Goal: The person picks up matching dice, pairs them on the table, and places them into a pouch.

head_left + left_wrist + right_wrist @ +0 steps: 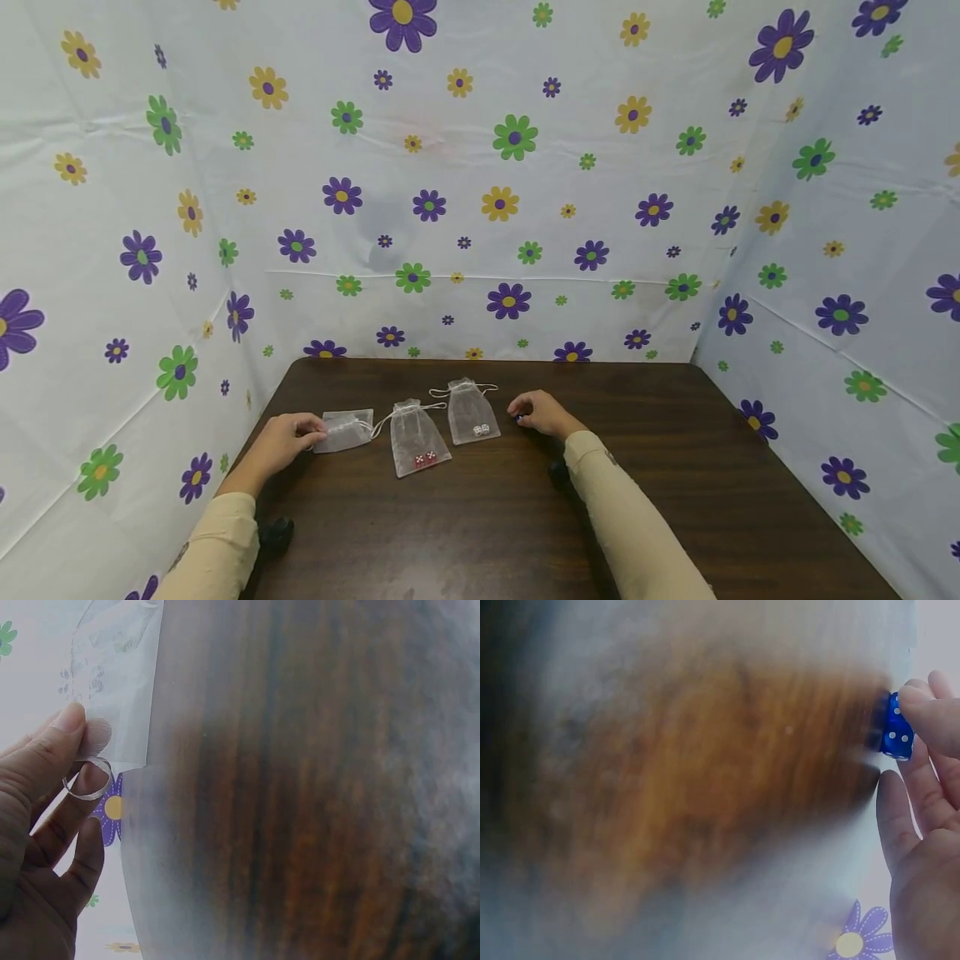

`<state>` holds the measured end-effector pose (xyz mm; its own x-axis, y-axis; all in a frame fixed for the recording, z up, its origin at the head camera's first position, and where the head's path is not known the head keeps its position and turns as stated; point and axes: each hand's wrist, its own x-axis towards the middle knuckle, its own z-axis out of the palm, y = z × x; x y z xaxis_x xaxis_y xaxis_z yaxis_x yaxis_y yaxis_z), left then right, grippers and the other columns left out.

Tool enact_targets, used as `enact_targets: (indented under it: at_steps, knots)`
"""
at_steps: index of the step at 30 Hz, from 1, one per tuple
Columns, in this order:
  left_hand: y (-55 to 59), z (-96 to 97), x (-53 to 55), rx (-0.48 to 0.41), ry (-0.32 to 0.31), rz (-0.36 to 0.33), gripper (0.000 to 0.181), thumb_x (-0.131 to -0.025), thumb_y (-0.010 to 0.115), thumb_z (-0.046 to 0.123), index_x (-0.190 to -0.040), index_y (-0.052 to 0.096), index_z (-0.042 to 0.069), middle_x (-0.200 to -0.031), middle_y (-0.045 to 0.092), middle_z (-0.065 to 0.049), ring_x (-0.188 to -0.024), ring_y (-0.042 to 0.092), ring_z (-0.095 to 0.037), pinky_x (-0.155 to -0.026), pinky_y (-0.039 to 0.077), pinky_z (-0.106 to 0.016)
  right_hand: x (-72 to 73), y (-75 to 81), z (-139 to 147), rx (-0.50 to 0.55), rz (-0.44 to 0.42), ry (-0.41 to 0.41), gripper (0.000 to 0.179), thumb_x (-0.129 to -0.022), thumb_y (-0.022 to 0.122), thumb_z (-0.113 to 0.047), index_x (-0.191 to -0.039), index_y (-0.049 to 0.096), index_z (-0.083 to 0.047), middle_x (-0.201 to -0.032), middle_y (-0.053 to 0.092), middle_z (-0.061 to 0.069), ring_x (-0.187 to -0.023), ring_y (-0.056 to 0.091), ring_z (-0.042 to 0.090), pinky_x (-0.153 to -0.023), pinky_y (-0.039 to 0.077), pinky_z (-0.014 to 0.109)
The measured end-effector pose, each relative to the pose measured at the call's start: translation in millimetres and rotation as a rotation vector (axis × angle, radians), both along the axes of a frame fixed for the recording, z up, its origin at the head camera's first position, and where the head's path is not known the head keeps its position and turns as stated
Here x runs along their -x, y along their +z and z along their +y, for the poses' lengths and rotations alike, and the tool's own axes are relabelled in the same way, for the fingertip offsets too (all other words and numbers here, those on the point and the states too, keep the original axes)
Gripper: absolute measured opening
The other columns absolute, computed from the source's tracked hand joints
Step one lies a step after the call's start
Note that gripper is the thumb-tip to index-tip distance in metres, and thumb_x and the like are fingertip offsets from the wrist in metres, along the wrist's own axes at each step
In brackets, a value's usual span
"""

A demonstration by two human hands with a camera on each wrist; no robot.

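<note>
My left hand (281, 440) pinches the edge of a sheer white drawstring bag (347, 429) lying flat at the table's left. In the left wrist view, thumb and fingers grip the bag (120, 690), with a loop of its cord (88, 796) by the fingers. My right hand (543, 414) pinches a blue die (898, 735) with white pips just over the table; whether a second one is with it I cannot tell. Between the hands lie a sheer bag (412, 429) holding red dice (425, 459) and another bag (468, 408) holding white dice (481, 430).
A dark brown wooden table (465, 533) spreads beneath both arms. White sheeting (465, 167) printed with flowers closes off the back and both sides. Black straps with devices (276, 536) sit at the wrists.
</note>
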<state>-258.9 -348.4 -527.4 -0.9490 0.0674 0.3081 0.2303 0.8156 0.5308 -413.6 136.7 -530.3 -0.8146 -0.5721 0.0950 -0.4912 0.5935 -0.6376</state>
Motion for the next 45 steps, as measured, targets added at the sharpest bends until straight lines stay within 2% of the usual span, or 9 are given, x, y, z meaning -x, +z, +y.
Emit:
enact_targets:
  at_steps: [6, 12, 22, 33, 40, 45]
  knots:
    - [0.7, 0.8, 0.6, 0.011, -0.006, 0.016, 0.008, -0.086, 0.081, 0.010, -0.087, 0.073, 0.012, -0.078, 0.068, 0.005, -0.070, 0.055, -0.013, -0.063, 0.049, -0.029, -1.1, -0.4, 0, 0.010, -0.005, -0.014, 0.022, -0.085, 0.070, 0.014, -0.098, 0.074, -0.003, -0.093, 0.071, 0.004, -0.088, 0.062, 0.018, -0.087, 0.053, 0.041]
    - [3.0, 2.3, -0.1, 0.006, -0.023, 0.027, 0.008, -0.086, 0.080, 0.010, -0.085, 0.073, 0.013, -0.077, 0.068, 0.006, -0.069, 0.055, -0.011, -0.063, 0.048, -0.028, 0.2, 0.7, -4, 0.012, 0.026, -0.039, 0.022, -0.085, 0.070, 0.013, -0.097, 0.075, -0.005, -0.093, 0.071, 0.003, -0.091, 0.062, 0.019, -0.090, 0.051, 0.043]
    - [4.7, 3.2, -2.0, -0.002, -0.016, 0.019, 0.007, -0.086, 0.080, 0.009, -0.085, 0.074, 0.013, -0.075, 0.066, 0.006, -0.069, 0.054, -0.013, -0.062, 0.048, -0.028, 2.4, 21.9, -17, 0.061, 0.025, -0.105, 0.018, -0.089, 0.069, 0.007, -0.104, 0.075, -0.001, -0.099, 0.071, 0.005, -0.097, 0.063, 0.023, -0.096, 0.050, 0.047]
    - [6.3, 2.0, -2.4, 0.004, -0.016, 0.022, 0.007, -0.086, 0.080, 0.010, -0.086, 0.074, 0.013, -0.077, 0.068, 0.005, -0.070, 0.054, -0.013, -0.063, 0.048, -0.029, 4.6, 52.5, -40, 0.060, 0.078, -0.042, 0.017, -0.093, 0.067, 0.004, -0.109, 0.073, 0.000, -0.107, 0.071, 0.010, -0.103, 0.065, 0.025, -0.093, 0.052, 0.044]
    - [8.1, 3.1, -1.2, -0.009, -0.019, 0.024, 0.008, -0.085, 0.081, 0.010, -0.085, 0.074, 0.013, -0.076, 0.068, 0.005, -0.068, 0.055, -0.013, -0.061, 0.048, -0.028, -0.2, 75.7, -68, 0.067, 0.051, 0.035, 0.021, -0.096, 0.065, 0.003, -0.116, 0.071, -0.001, -0.116, 0.070, 0.019, -0.107, 0.066, 0.027, -0.092, 0.053, 0.039]
    - [8.0, 3.7, 0.4, -0.012, -0.009, 0.016, 0.008, -0.085, 0.081, 0.011, -0.085, 0.074, 0.013, -0.077, 0.068, 0.005, -0.069, 0.055, -0.013, -0.062, 0.048, -0.028, -2.0, 85.1, -94, 0.077, 0.064, 0.081, 0.021, -0.095, 0.065, 0.004, -0.114, 0.072, -0.002, -0.113, 0.071, 0.013, -0.107, 0.066, 0.025, -0.092, 0.053, 0.035]
